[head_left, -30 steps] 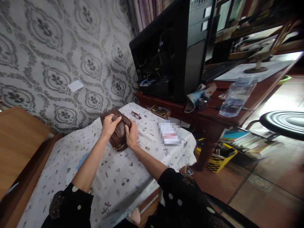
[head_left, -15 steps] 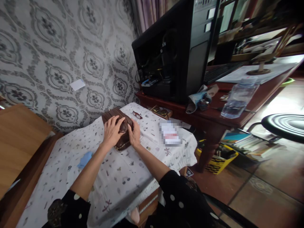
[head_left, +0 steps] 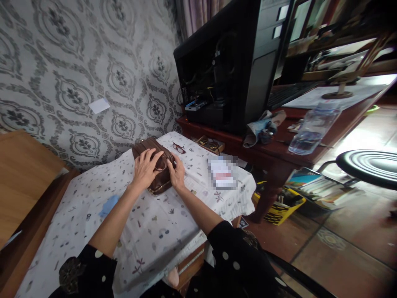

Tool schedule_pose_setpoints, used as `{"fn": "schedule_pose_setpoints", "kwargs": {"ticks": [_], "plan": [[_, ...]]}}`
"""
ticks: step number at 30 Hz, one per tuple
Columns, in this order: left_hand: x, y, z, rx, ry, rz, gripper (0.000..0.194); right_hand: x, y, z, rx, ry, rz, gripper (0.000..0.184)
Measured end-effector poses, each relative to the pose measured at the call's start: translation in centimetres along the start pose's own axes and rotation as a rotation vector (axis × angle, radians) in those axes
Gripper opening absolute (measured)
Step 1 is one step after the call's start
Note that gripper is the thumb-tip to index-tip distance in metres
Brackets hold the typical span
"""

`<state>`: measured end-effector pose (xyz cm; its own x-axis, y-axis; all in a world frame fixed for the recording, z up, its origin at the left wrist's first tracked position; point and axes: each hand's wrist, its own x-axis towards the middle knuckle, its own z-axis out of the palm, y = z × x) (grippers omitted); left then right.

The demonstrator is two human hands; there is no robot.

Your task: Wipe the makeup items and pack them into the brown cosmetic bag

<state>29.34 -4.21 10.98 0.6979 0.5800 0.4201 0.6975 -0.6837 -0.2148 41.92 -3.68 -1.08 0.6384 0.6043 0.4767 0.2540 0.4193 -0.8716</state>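
Observation:
A brown leather bag (head_left: 161, 185) with a metal-coloured zip or trim at its near end lies on the cloth-covered table (head_left: 149, 244). My left hand (head_left: 144, 169) rests over its top left side, fingers curved onto the leather near a rounded loop or flap. Against the bag's right side is my right hand (head_left: 176, 171), its thumb on top and its other fingers partly hidden along the edge. Both hands touch the bag and grip it between them. Past the bag lie red-framed eyeglasses (head_left: 178, 147).
A blurred-out phone-like object (head_left: 222, 173) lies on the right of the cloth, and a blue patch (head_left: 109, 205) on the left. Beyond stand a black computer case (head_left: 217, 74) and a clear water bottle (head_left: 313, 130). A yellow basket (head_left: 285, 209) sits below, near a round black stool (head_left: 369, 167).
The view has shifted slightly. My hands stay on the bag, with the right thumb and fingers shifted a little along its edge. The bag stays in place on the cloth.

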Motion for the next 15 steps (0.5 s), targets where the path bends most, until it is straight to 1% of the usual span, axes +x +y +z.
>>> {"fn": "schedule_pose_setpoints", "kwargs": {"ticks": [4, 6, 8, 11, 15], "plan": [[0.1, 0.1, -0.1, 0.004, -0.009, -0.007, 0.061, -0.4, 0.5, -0.1, 0.095, -0.032, 0.095, 0.065], [0.1, 0.1, -0.1, -0.005, -0.008, -0.008, 0.061, -0.7, 0.9, -0.2, 0.104, -0.063, 0.095, 0.072], [0.2, 0.0, -0.1, -0.019, -0.004, -0.011, 0.062, -1.0, 1.3, -0.4, 0.100, -0.098, 0.056, 0.076], [0.1, -0.1, -0.1, -0.050, 0.003, -0.008, 0.064, -1.2, 1.6, -0.6, 0.123, -0.120, 0.017, 0.073], [0.1, -0.4, -0.3, -0.095, 0.005, 0.010, 0.064, -1.0, 1.5, -0.8, 0.153, -0.109, 0.024, 0.068]]}}
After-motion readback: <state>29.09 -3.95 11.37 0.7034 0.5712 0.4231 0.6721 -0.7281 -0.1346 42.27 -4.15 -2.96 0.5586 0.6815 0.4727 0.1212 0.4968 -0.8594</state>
